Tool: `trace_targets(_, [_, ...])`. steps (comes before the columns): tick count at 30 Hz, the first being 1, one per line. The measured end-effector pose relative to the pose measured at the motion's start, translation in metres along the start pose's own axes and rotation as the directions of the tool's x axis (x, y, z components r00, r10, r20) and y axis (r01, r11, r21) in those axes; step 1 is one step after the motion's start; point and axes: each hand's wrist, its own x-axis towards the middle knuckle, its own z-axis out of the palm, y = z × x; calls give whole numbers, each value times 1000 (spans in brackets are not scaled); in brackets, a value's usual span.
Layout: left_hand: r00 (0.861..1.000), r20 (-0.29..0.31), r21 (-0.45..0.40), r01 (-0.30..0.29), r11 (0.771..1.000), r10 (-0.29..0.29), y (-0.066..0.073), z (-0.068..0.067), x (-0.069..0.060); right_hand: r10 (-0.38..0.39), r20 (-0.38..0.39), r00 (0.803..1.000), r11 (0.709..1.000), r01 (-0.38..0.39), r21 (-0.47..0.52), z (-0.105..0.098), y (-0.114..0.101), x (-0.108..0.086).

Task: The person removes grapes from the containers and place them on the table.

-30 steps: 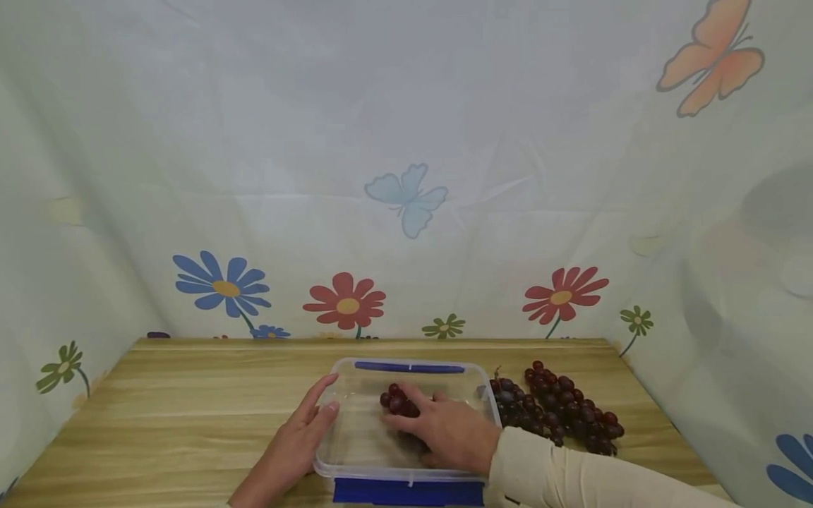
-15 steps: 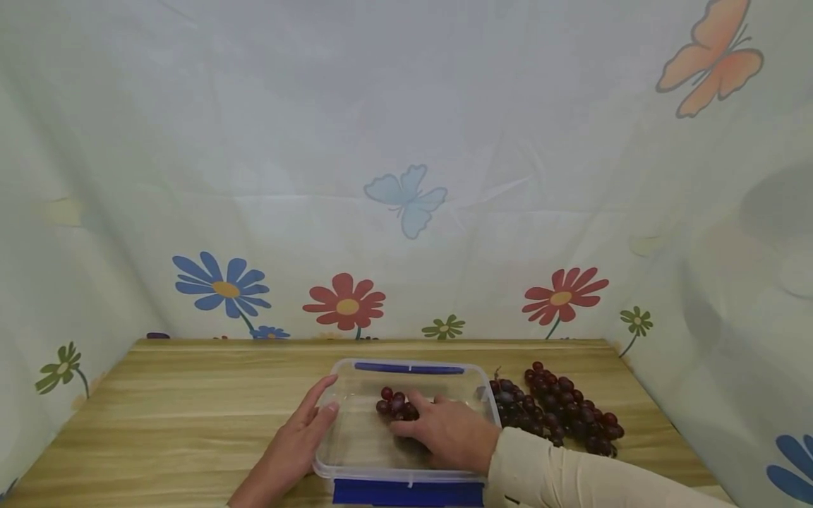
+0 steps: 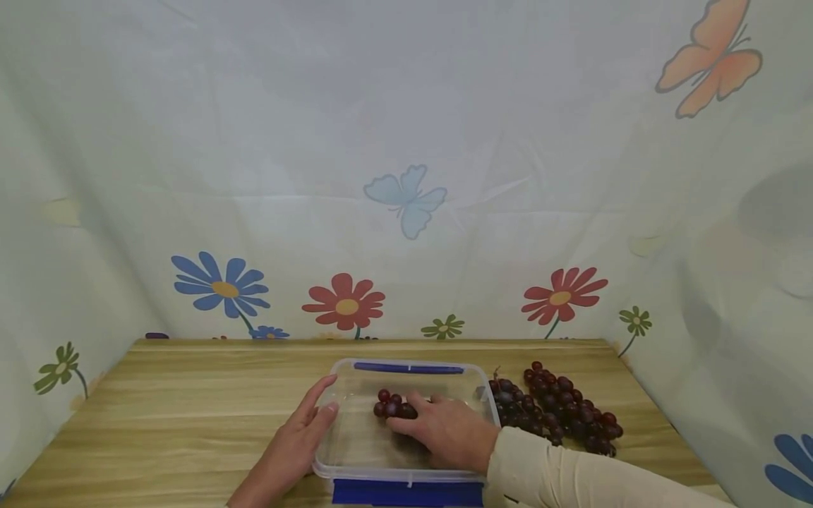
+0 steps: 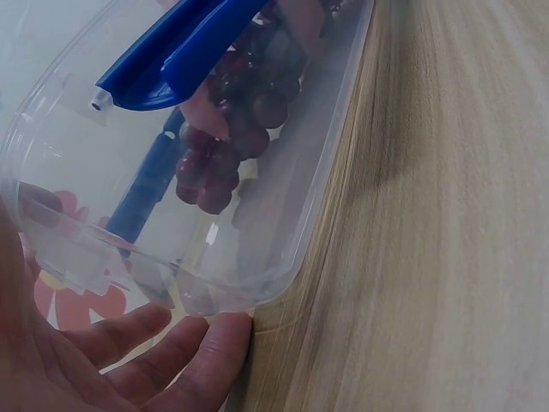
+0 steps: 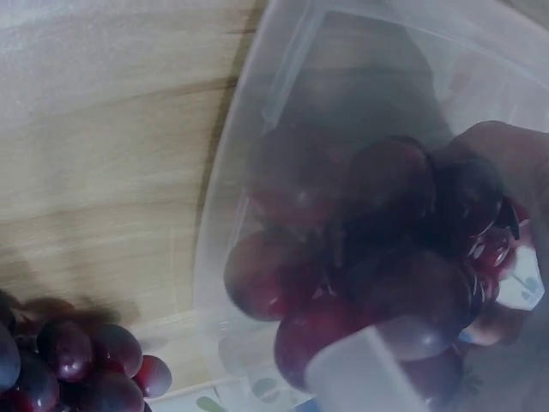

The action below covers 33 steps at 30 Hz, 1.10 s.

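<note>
A clear plastic food container [image 3: 375, 470] with blue clips stands lidless on the wooden table. My right hand [image 3: 454, 430] reaches down into it and holds a bunch of dark red grapes [image 3: 389, 407] by thumb and fingers, low inside. Part of that bunch is hidden under the hand; through the wall, the right wrist view shows more of its grapes [image 5: 274, 275]. My left hand [image 3: 295, 444] rests against the container's left side, fingers fairly straight. In the left wrist view its fingertips [image 4: 219, 330] touch the outer wall close to the tabletop.
Two more bunches of grapes lie on the table just right of the container: a darker bunch [image 3: 511, 402] beside its wall and a redder bunch [image 3: 571, 406] farther right. A blue clip [image 3: 406, 492] hangs off the front rim. Printed cloth [image 3: 406, 282] surrounds the table.
The bunch in the container has shifted slightly left and down, and my right fingers have drawn back a little, showing more grapes. My left hand has stayed in place.
</note>
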Motion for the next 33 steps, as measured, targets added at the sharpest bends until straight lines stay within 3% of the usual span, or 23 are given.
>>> trace_targets(7, [1000,6,3,8,1000,-8,0,-1,1,-75,-11,997,997,75,5,2,6,-2])
trace_targets(14, [1000,9,-12,9,1000,-9,0,0,1,-132,-53,990,987,126,-104,2,8,-6])
trace_targets(23, [1000,9,-136,19,990,-18,-1,3,1,-101,-83,991,959,75,-272,-11,13,-9])
trace_targets(29, [998,17,-179,59,982,-57,4,5,1,-73,-60,995,958,53,-282,-17,17,-8])
trace_targets(33, [997,24,-154,77,985,-75,8,7,3,-62,-47,997,959,46,-280,-18,20,-9])
